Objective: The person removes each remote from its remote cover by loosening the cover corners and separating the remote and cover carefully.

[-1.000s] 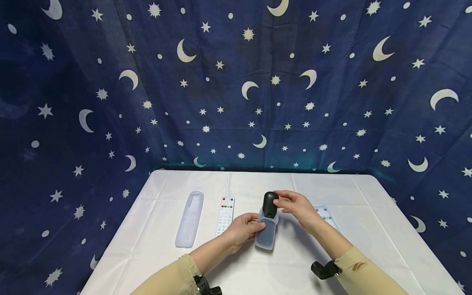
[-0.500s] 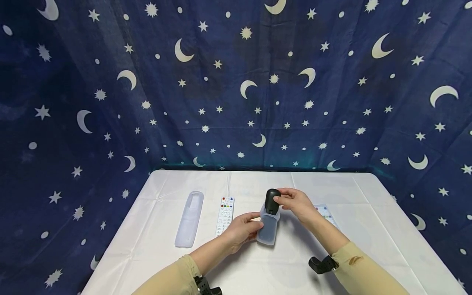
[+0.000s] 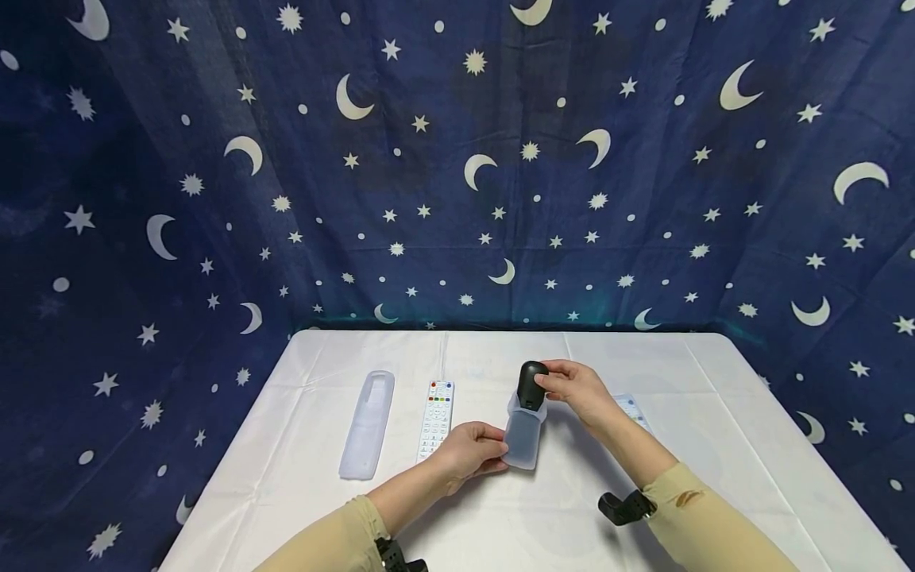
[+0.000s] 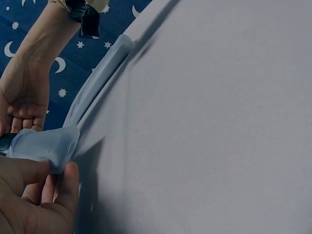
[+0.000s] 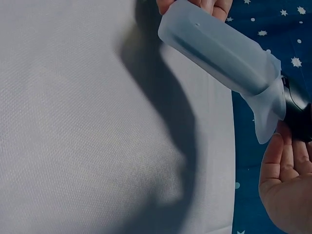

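Observation:
A black remote control (image 3: 530, 384) sits partly inside a translucent silicone sleeve (image 3: 523, 438), its rounded end sticking out of the top. My left hand (image 3: 473, 454) pinches the lower part of the sleeve between thumb and fingers. At the upper end, my right hand (image 3: 575, 389) holds the bare end of the remote. In the right wrist view, the sleeve's mouth (image 5: 267, 109) is folded back like a flap below the black end. The left wrist view shows my left thumb and fingers at the sleeve's closed bottom corner (image 4: 63, 153). Both things are tilted, held over the table.
On the white-covered table (image 3: 286, 508), another translucent sleeve (image 3: 367, 429) lies at left. Beside it lies a white remote (image 3: 436, 417), its lower end behind my left hand. A pale remote (image 3: 632, 409) is partly hidden by my right forearm. A starry curtain (image 3: 429, 183) hangs behind.
The remote and sleeve have moved slightly away and to the right, with both hands following. My left hand now grips lower on the sleeve. The things lying on the table have not moved.

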`<state>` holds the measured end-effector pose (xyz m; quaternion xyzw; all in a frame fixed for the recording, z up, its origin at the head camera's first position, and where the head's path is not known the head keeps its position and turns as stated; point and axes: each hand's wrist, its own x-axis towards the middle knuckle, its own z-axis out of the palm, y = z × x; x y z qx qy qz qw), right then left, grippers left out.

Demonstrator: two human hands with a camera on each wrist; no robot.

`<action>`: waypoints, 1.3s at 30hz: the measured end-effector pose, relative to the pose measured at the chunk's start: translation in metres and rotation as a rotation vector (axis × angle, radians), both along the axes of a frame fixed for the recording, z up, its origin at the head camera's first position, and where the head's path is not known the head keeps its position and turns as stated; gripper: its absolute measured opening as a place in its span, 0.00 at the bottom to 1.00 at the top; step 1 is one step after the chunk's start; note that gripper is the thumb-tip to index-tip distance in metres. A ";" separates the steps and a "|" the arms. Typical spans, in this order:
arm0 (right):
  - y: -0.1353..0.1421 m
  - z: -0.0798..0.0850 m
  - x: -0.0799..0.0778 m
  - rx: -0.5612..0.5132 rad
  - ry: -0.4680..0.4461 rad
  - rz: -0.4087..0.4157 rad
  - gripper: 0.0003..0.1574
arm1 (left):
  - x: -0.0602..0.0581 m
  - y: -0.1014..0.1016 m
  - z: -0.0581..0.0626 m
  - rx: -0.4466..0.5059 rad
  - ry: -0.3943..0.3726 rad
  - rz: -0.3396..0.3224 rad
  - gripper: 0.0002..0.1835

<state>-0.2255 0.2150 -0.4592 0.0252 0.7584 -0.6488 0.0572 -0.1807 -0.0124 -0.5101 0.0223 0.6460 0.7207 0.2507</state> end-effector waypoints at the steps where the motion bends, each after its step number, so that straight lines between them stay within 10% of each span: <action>1: 0.000 0.000 0.000 0.004 0.000 -0.003 0.32 | 0.000 0.000 0.000 -0.004 0.001 0.000 0.09; 26: 0.002 0.000 -0.007 -0.014 -0.025 -0.035 0.31 | 0.005 0.000 -0.001 -0.063 0.029 0.001 0.12; 39: 0.000 0.005 -0.008 -0.042 -0.018 -0.045 0.32 | 0.003 0.013 0.002 0.001 -0.081 -0.003 0.24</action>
